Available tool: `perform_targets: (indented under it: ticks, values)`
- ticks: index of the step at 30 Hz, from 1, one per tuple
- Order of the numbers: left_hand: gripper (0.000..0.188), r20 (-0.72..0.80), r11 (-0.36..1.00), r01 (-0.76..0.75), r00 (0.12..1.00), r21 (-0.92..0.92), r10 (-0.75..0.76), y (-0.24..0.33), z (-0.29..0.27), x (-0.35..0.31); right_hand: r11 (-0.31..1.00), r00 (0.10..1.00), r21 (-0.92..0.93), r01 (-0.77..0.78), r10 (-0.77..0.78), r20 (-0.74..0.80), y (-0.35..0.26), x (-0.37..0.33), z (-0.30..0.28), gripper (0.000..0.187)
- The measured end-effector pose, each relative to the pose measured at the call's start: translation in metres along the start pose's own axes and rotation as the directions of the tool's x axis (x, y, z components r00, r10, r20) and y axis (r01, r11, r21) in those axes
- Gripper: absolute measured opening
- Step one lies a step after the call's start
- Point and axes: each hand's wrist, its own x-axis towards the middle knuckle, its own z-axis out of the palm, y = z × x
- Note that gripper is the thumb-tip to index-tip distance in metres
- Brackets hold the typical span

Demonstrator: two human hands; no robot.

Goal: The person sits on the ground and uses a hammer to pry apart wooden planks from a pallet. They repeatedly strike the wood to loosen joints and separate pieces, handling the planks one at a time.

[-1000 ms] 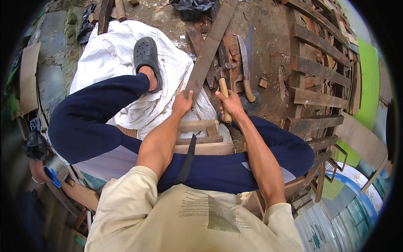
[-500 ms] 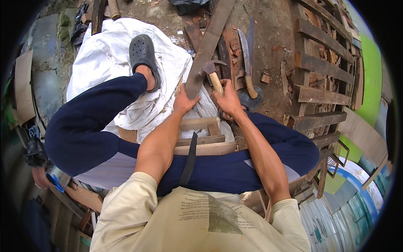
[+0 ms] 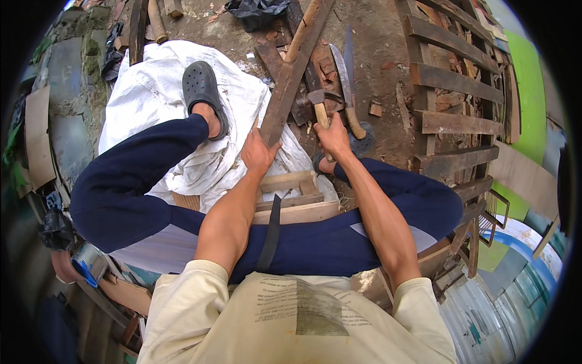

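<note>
My left hand (image 3: 259, 151) is closed around the near end of a long brown wooden plank (image 3: 285, 100), which slants away to the far right. A paler round pole (image 3: 303, 33) lies along the plank's far left edge; I cannot tell whether they are joined. In my right hand (image 3: 334, 138), closed on its wooden handle, is a claw hammer (image 3: 322, 114). Its metal head points away from me, just right of the plank and apart from it. Beneath my hands, between my legs, sits a small wooden frame (image 3: 297, 209).
A white woven sack (image 3: 145, 91) lies under my left foot. Two long blades, one a machete (image 3: 344, 76), rest on the dirt beyond my right foot. A slatted wooden pallet (image 3: 458, 122) stands right. Brick and wood scraps, and a black plastic bag (image 3: 257, 13), lie ahead.
The hammer has moved right, away from the plank, and its head stands more upright. The plank has shifted left and turned, and the round pole along it now shows.
</note>
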Motion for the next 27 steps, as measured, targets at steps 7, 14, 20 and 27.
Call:
perform_targets:
  ticks: [7,14,20,27]
  values:
    - [0.068,-0.229,0.983,-0.159,0.957,0.094,0.177,0.009,0.025,-0.027,0.999,1.0,-0.041,0.012,-0.011,0.025,0.006,-0.005,-0.001,0.054]
    - [0.067,-0.172,0.988,-0.156,0.973,-0.006,0.153,0.006,0.025,-0.023,0.889,0.926,0.287,-0.356,0.294,0.237,0.014,-0.017,-0.004,0.034]
    - [0.074,-0.095,0.977,-0.131,0.989,-0.169,0.116,-0.011,0.021,-0.013,0.967,0.988,0.229,-0.109,0.13,-0.081,-0.02,-0.045,-0.037,0.034]
    - [0.069,0.195,0.803,0.077,0.979,-0.591,0.05,-0.023,0.027,0.0,0.89,1.0,0.457,-0.011,-0.002,0.029,-0.048,-0.052,-0.057,0.059]
